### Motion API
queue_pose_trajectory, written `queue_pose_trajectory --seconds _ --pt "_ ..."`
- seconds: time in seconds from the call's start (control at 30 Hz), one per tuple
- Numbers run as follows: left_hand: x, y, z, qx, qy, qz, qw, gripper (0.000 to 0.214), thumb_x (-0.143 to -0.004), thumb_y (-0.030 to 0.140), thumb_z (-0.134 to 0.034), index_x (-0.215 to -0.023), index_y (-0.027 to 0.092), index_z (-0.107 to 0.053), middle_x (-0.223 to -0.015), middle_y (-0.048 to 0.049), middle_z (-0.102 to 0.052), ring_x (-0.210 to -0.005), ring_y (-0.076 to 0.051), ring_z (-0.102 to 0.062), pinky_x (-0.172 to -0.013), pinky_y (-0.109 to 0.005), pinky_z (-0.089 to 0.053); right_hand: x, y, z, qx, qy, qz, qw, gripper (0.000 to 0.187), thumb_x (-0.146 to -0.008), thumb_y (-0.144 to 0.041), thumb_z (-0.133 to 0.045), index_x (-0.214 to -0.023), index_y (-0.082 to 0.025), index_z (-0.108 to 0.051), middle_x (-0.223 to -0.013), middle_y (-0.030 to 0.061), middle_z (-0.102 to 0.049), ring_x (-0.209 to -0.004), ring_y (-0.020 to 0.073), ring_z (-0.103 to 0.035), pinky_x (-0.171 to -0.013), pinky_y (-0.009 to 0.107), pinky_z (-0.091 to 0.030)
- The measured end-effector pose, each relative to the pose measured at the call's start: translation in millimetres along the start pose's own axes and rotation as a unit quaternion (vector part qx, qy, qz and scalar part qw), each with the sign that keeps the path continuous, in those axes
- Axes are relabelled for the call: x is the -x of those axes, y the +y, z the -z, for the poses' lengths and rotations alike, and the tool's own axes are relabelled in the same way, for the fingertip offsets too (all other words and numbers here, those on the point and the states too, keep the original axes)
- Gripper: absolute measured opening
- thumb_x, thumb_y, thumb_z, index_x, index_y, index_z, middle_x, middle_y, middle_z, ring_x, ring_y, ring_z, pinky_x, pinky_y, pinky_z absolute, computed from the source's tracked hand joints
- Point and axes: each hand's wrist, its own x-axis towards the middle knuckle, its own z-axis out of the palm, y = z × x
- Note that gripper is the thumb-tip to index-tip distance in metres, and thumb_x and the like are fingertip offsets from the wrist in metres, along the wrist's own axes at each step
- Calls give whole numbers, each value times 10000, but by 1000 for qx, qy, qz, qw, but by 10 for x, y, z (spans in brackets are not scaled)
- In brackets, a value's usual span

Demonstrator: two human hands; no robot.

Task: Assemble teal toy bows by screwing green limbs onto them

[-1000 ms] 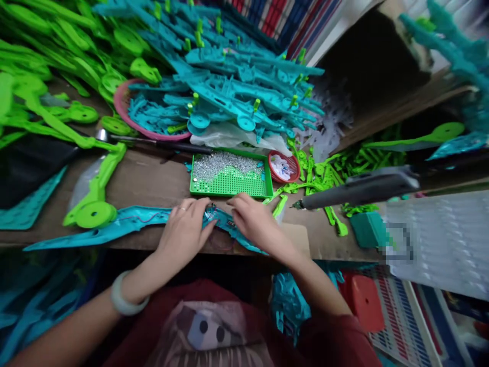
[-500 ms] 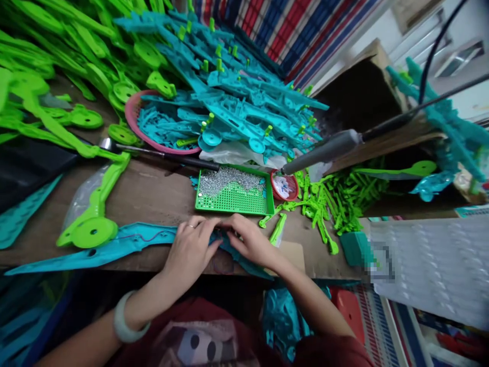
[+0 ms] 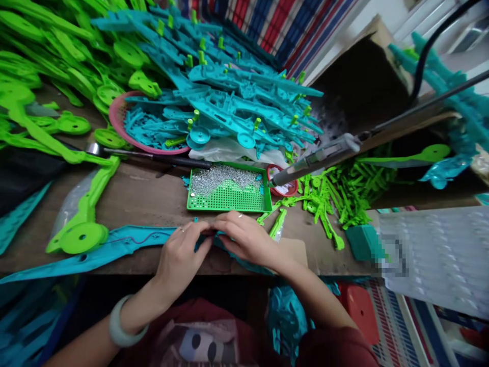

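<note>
Teal shell (image 3: pixel 126 242) between left hand (image 3: pixel 179 253) and right hand (image 3: pixel 246 238), both grips pinching it.

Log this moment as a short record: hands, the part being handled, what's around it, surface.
Left hand: fingertips on the long teal part, grip unclear; bangle on wrist
Right hand: fingertips on the same part, meeting the left's
Part: lies along the wooden bench front edge
Behind hands: green tray part-filled with silver screws; red dish to its right
Tool: power screwdriver, tip near the red dish
Left side: lime part with a disc end
</note>
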Motion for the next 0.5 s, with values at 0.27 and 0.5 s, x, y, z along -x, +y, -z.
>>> queue_pose_trajectory --seconds 0.27,0.5 --pt "94 -14 -12 -64 -61 7 996 245 -983 233 -551 -1218 170 -578 -1045 -97 -733 -927 -265 -672 -807 -396 -534 93 38 -166 130 -12 15 991 230 -1029 -173 -402 -1095 -162 -623 -1036 133 -618 -925 212 -559 -737 320 -503" --pt "98 21 9 -42 -77 -21 996 170 -1004 213 -515 -996 183 -682 -911 -63 -716 -864 -228 -616 -798 -383 -504 137 57 -455 68 93 -40 993 254 -999 -132 -420 -1073 -166 -661 -1053 139 -619 -966 220 -563 -812 352 -514"
